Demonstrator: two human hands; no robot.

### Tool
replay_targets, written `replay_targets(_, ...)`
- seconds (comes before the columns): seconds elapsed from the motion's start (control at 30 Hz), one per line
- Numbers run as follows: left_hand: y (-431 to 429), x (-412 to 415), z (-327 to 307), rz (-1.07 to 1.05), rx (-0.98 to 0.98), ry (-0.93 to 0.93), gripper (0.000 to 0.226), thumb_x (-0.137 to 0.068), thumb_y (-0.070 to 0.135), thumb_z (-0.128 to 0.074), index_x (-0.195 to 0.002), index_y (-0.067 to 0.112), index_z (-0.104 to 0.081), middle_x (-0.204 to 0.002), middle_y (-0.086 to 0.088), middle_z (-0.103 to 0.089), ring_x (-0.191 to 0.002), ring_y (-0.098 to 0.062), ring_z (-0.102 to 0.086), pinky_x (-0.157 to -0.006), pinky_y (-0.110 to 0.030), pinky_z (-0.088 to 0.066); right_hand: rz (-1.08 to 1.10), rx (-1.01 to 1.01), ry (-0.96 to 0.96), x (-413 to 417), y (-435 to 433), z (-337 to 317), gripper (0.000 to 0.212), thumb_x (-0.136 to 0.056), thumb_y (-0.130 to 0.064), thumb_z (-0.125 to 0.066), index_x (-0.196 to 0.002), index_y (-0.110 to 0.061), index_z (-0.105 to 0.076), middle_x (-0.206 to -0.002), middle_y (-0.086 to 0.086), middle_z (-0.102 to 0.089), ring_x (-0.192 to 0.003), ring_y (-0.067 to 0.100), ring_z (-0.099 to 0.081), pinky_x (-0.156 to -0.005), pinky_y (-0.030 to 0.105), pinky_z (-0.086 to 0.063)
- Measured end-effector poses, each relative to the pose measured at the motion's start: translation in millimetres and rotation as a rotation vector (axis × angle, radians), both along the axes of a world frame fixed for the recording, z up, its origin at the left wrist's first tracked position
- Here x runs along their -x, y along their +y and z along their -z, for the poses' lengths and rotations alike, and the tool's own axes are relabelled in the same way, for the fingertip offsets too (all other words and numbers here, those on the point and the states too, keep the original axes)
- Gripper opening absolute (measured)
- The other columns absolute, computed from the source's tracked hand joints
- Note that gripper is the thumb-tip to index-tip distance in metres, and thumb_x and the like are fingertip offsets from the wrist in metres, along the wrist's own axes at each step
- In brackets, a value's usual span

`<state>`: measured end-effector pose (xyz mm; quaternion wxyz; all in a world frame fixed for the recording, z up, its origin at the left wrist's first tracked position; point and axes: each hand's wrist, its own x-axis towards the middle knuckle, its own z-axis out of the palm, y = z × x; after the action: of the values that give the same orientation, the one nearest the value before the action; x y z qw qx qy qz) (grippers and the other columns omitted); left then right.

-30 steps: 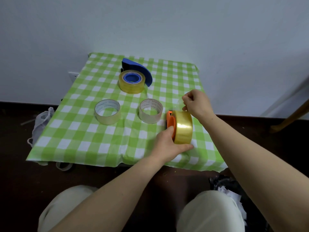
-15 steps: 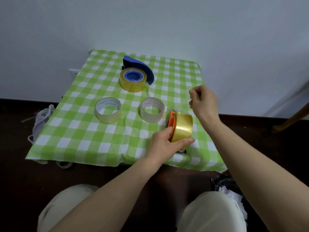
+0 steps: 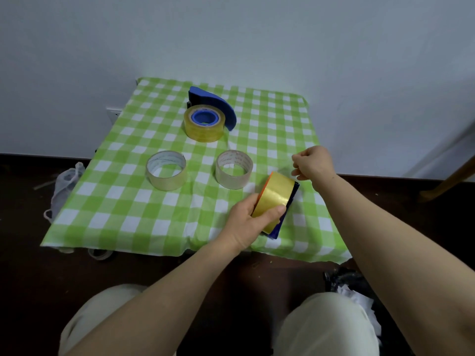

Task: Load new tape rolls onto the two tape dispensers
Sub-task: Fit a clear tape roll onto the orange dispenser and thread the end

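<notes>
My left hand (image 3: 246, 222) grips a yellow tape roll (image 3: 276, 195) mounted on an orange and dark blue dispenser (image 3: 289, 205), held tilted at the near right of the table. Just above and to its right, my right hand (image 3: 312, 163) has curled fingers and pinches what looks like the free tape end, a faint clear strip running from the roll. A second blue dispenser (image 3: 221, 106) lies at the back of the table with a yellow roll (image 3: 204, 129) on its blue hub.
Two nearly used-up clear rolls (image 3: 165, 170) (image 3: 234, 169) stand mid-table on the green checked cloth (image 3: 123, 209). A wall is close behind the table. A white bag (image 3: 65, 186) lies on the floor at left, and crumpled rubbish (image 3: 352, 291) at right.
My right hand has drawn away from the top of the roll, up and to the right. The roll and dispenser in my left hand have tilted, showing the dark blue side.
</notes>
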<state>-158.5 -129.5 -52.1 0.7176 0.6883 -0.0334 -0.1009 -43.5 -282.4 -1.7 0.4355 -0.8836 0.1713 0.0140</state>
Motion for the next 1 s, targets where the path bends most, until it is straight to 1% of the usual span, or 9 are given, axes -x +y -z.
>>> replay_targets(0.13, 3, -2, -3, 0.043, -0.013, 0.034, 0.011, -0.086, 0.027, -0.064, -0.093, 0.020, -0.061, -0.086, -0.004, -0.068, -0.080, -0.018, -0.066, -0.071, -0.028, -0.057, -0.038, 0.096, 0.104, 4, 0, 5, 0.014, -0.090, -0.014, -0.048, -0.078, -0.006, -0.053, -0.079, 0.017, -0.053, -0.064, 0.026, -0.049, -0.061, 0.032, -0.044)
replay_targets(0.27, 5, 0, -2, 0.065, -0.023, 0.082, 0.022, -0.084, 0.044, -0.059, -0.100, 0.030, -0.060, -0.103, 0.001, -0.069, -0.098, -0.017, -0.065, -0.089, -0.029, -0.052, -0.019, -0.030, 0.245, 6, 3, 11, 0.025, -0.092, -0.012, -0.045, -0.108, 0.004, -0.055, -0.095, 0.018, -0.055, -0.087, 0.031, -0.056, -0.070, 0.039, -0.050)
replay_targets(0.37, 7, 1, -1, 0.073, -0.020, 0.121, 0.030, -0.084, 0.050, -0.054, -0.106, 0.031, -0.059, -0.114, 0.003, -0.068, -0.106, -0.014, -0.063, -0.094, -0.026, -0.048, 0.034, -0.136, 0.259, 11, 8, 9, 0.007, -0.090, -0.009, -0.046, -0.089, -0.004, -0.051, -0.082, 0.013, -0.050, -0.082, 0.030, -0.051, -0.058, 0.036, -0.050)
replay_targets(0.5, 9, 3, -12, 0.086, 0.007, 0.154, 0.025, -0.089, 0.030, -0.057, -0.109, 0.016, -0.062, -0.106, -0.002, -0.068, -0.092, -0.013, -0.063, -0.075, -0.015, -0.049, 0.072, -0.225, 0.120, 15, 11, 11, 0.027, -0.089, -0.011, -0.047, -0.064, -0.014, -0.039, -0.070, 0.008, -0.038, -0.074, 0.024, -0.039, -0.066, 0.037, -0.043)
replay_targets(0.67, 2, -8, -37, 0.042, 0.038, 0.218, 0.059, -0.064, 0.049, -0.065, -0.108, 0.010, -0.065, -0.106, -0.019, -0.070, -0.099, -0.032, -0.065, -0.094, -0.053, -0.049, 0.009, -0.066, -0.157, 20, 26, -10, 0.027, -0.093, -0.016, -0.045, -0.066, -0.013, -0.044, -0.065, 0.000, -0.043, -0.060, 0.016, -0.042, -0.056, 0.029, -0.036)
replay_targets(0.73, 3, -13, -45, 0.013, 0.068, 0.289, 0.063, -0.065, 0.067, -0.066, -0.102, 0.016, -0.070, -0.098, -0.015, -0.073, -0.095, -0.031, -0.068, -0.094, -0.049, -0.050, -0.015, -0.025, -0.244, 23, 30, -22, 0.016, -0.094, -0.018, -0.046, -0.083, -0.009, -0.053, -0.078, 0.001, -0.053, -0.073, 0.019, -0.049, -0.065, 0.030, -0.039)
replay_targets(0.8, 2, -19, -48, -0.039, 0.120, 0.345, 0.056, -0.069, 0.058, -0.071, -0.099, 0.012, -0.070, -0.092, -0.016, -0.074, -0.083, -0.028, -0.070, -0.088, -0.045, -0.055, -0.047, 0.000, -0.299, 30, 34, -32, 0.013, -0.093, -0.017, -0.047, -0.088, -0.009, -0.055, -0.086, 0.002, -0.056, -0.080, 0.019, -0.051, -0.069, 0.029, -0.039)
replay_targets(0.9, -1, -25, -50, -0.214, 0.094, 0.389, 0.074, -0.055, 0.048, -0.077, -0.116, 0.009, -0.062, -0.109, -0.014, -0.070, -0.098, -0.031, -0.067, -0.091, -0.049, -0.053, -0.068, -0.011, -0.349, 41, 37, -43, 0.011, -0.092, -0.017, -0.050, -0.084, -0.011, -0.056, -0.084, 0.002, -0.059, -0.080, 0.019, -0.055, -0.070, 0.029, -0.042)
replay_targets(1.0, -5, -26, -47, -0.296, 0.058, 0.314, 0.056, -0.064, 0.049, -0.071, -0.107, 0.013, -0.067, -0.104, -0.010, -0.072, -0.098, -0.029, -0.067, -0.092, -0.048, -0.052, -0.075, -0.042, -0.369, 49, 38, -51, 0.012, -0.089, -0.018, -0.054, -0.081, -0.012, -0.059, -0.079, 0.002, -0.060, -0.075, 0.018, -0.056, -0.068, 0.029, -0.045)
